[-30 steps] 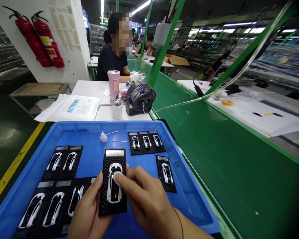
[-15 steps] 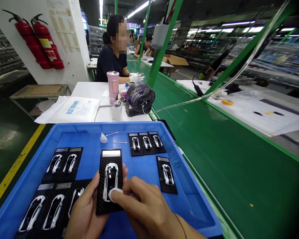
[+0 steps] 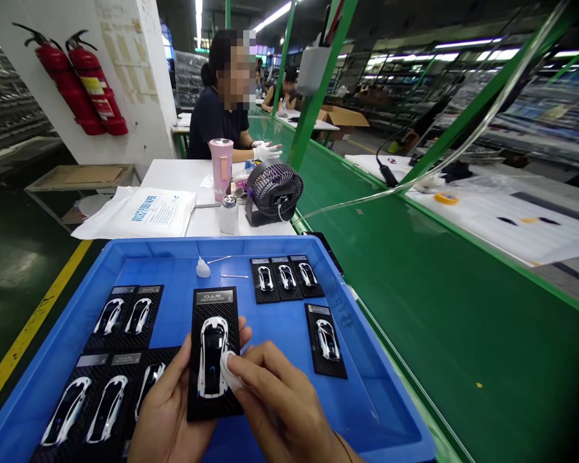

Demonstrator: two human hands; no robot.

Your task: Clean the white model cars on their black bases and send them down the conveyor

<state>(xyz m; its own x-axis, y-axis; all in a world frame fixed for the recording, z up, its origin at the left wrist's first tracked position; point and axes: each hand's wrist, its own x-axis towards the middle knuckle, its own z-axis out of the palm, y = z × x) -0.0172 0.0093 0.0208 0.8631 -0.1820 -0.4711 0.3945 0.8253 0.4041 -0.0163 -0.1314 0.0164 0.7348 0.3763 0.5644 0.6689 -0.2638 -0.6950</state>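
Observation:
My left hand (image 3: 166, 411) grips a black carbon-pattern card with a white car shape (image 3: 213, 354) from below and the left, holding it over the blue tray (image 3: 386, 411). My right hand (image 3: 282, 402) pinches a small white wipe (image 3: 229, 373) against the card's right side, beside the car. Several similar cards lie in the tray: a pair (image 3: 125, 316) at the left, a row (image 3: 91, 405) at the lower left, three (image 3: 286, 278) at the back and one (image 3: 327, 340) at the right.
A white swab tip (image 3: 202, 269) and a thin stick (image 3: 234, 276) lie in the tray's far end. Behind it stand a small bottle (image 3: 228, 214), a black fan (image 3: 273, 190), a pink tumbler (image 3: 220, 167) and a white bag (image 3: 139, 212). A green conveyor (image 3: 415, 276) runs on the right. A person (image 3: 222, 109) sits beyond.
My right hand slid the white wipe down over the car shape, then across to its right side. The card tilted slightly in my left hand.

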